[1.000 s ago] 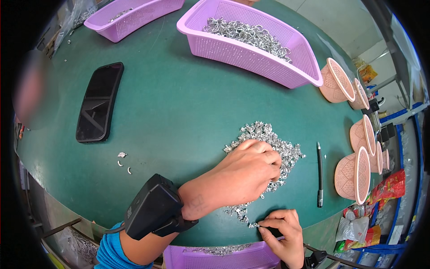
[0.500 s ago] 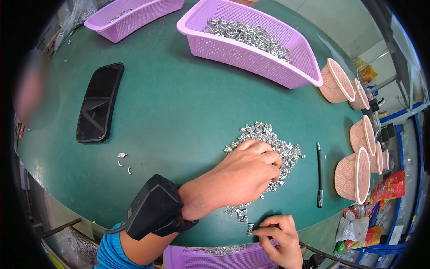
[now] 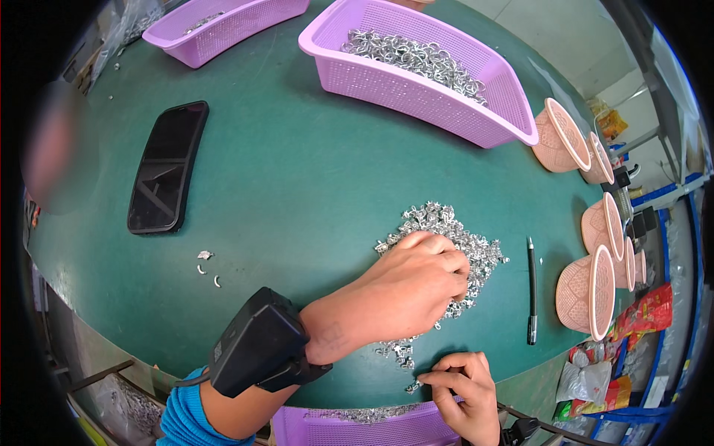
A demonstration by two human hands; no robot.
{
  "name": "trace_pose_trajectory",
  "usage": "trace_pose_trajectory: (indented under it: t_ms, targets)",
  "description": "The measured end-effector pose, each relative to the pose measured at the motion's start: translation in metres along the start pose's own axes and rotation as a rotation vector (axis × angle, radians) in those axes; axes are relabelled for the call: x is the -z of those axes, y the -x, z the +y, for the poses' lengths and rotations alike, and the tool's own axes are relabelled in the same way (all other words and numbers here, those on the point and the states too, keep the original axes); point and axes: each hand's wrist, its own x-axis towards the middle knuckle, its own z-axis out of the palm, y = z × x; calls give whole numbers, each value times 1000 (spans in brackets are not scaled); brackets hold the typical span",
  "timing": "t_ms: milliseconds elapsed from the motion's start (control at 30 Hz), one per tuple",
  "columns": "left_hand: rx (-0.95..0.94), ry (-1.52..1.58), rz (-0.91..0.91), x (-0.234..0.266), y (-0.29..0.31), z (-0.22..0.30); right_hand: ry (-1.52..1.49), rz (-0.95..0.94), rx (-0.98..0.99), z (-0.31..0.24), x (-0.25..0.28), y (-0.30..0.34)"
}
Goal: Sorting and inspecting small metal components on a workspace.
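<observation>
On the green table lies a heap of small silver metal fittings (image 3: 483, 256), with a thin trail of them running toward the near edge. My left hand (image 3: 416, 279) rests on the heap, its fingers curled down among the pieces; the fingertips are hidden, so what they grip does not show. Near the table's front edge my right hand (image 3: 465, 394) is closed in a pinch, thumb against forefinger. A small silver metal fitting (image 3: 413, 387) sticks out at its fingertips, just beyond the end of the trail.
A purple basket (image 3: 416, 104) of silver rings stands at the back, another purple basket (image 3: 223, 37) left of it. One more purple basket (image 3: 357, 431) sits below the front edge. A black phone (image 3: 167, 167), a pen (image 3: 532, 290) and several pink woven-pattern cups (image 3: 580, 293) flank the heap.
The fitting at my right fingertips has turned from upright to slanting, and my right hand has shifted slightly. My left hand stays on the heap. The whole view has moved a little.
</observation>
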Motion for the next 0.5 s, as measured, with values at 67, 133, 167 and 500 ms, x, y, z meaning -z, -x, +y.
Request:
trace_pose_trajectory:
  t_ms: [67,133,167,500]
  targets:
    - [-22,10,3,1,-4,3,26,-37,35,-6,6,2]
    - [-20,6,-2,2,-4,3,-9,-34,22,-8,5,1]
    - [-9,0,-3,1,-2,2,-54,-38,13,-7,3,0]
    - [-16,4,5,-1,-1,-1,57,100,-67,-11,-13,-14]
